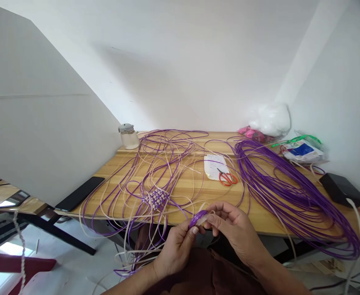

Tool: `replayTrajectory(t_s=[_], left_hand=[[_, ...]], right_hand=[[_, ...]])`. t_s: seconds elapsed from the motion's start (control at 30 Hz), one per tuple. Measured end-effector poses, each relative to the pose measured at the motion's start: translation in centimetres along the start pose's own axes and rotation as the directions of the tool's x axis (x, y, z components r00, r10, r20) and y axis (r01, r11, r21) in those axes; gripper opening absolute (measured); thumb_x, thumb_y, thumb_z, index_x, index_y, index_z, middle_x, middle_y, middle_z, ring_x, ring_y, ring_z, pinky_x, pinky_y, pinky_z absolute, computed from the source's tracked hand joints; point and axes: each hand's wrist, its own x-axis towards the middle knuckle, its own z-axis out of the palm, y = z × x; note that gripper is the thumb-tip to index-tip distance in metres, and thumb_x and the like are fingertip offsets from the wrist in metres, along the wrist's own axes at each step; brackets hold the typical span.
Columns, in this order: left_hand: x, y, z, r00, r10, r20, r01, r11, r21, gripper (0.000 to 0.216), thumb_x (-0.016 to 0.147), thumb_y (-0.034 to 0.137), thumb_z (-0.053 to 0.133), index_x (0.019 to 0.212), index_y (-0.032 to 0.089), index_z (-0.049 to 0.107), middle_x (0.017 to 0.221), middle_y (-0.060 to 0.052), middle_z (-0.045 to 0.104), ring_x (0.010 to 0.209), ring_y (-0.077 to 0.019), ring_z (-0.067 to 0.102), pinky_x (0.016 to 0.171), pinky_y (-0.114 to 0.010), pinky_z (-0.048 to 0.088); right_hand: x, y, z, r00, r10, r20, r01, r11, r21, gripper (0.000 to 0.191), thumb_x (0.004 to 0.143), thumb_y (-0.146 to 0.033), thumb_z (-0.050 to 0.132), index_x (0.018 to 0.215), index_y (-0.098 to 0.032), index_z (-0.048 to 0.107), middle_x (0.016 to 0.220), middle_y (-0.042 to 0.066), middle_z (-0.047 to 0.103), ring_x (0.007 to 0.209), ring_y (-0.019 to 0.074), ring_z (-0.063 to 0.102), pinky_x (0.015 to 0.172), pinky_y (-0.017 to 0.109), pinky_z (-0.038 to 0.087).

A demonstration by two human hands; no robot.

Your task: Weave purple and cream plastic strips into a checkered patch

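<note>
Close to my body, at the table's front edge, my left hand (177, 246) is closed round a small bundle of purple plastic cord (197, 217). The thumb presses on its lower side. From the right, my right hand (233, 229) pinches pale cream cord (205, 218) at the bundle's end, between thumb and forefinger; the exact grip is partly hidden by the fingers. Just beyond and to the left lies a small woven purple-and-cream checkered piece (157, 199). Long loose purple and cream strands (167, 162) spread out from it over the table and hang off the front edge.
A large purple cord coil (278, 188) covers the right side. Orange-handled scissors (227, 178) lie on a written paper (213, 166). A lidded jar (129, 137), a black phone (80, 194), plastic bags (270, 119) and a black box (342, 188) stand around the edges.
</note>
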Motion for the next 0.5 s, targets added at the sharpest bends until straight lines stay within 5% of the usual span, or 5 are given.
replayTrajectory(t_s=[0.5], left_hand=[[-0.4, 1.1, -0.3, 0.992, 0.079, 0.103, -0.099, 0.973, 0.208, 0.031, 0.097, 0.034, 0.035, 0.098, 0.016, 0.061, 0.080, -0.002, 0.057, 0.070, -0.0115, 0.046, 0.069, -0.021, 0.037]], right_hand=[[-0.6, -1.1, -0.8, 1.000, 0.017, -0.015, -0.020, 0.979, -0.203, 0.029, 0.077, -0.042, 0.070, 0.079, -0.014, 0.063, 0.068, 0.004, 0.067, 0.061, 0.0112, 0.058, 0.047, 0.018, 0.041]])
